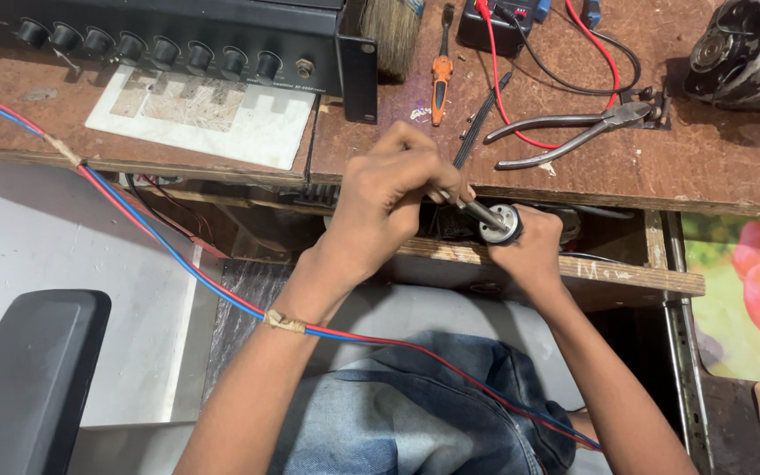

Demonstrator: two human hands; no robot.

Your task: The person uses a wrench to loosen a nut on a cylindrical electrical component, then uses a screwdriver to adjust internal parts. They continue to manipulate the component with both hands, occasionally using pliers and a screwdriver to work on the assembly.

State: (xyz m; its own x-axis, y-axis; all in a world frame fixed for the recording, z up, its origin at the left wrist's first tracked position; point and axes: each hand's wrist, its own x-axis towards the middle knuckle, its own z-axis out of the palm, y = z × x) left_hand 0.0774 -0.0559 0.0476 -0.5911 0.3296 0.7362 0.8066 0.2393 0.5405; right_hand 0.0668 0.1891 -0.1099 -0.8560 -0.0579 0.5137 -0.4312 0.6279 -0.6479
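Head view: a person sits at a worn wooden workbench (714, 167), looking down at both hands held over an open drawer (573, 277) below its front edge.
Audio unit: a black box with a row of round knobs (178, 40) sits at the bench's far left, partly on a pale flat board (213, 114).
Chair: a dark armrest (28, 378) fills the lower left corner.
Cable: a paired red and blue wire (169, 246) runs from the upper left across the left forearm and down over the denim lap.
Pliers: grey long-nose pliers (573, 132) lie on the bench, well apart from the hands, across a red lead.
Meter: a small dark tester (494, 22) with red and black leads stands at the far edge.
Brush and screwdriver: a bristle brush (390, 31) and an orange-handled screwdriver (440, 79) lie just beside each other.
Left hand (389, 207): closed around a slim metal tool (477, 211), its tip touching the round part.
Right hand (534, 251): wrapped from below around a small round part with a white face (499, 224), held above the drawer.
Progress: judging from the tool tip set on the part's face, work on it looks under way, not finished; what is already done on it cannot be told.
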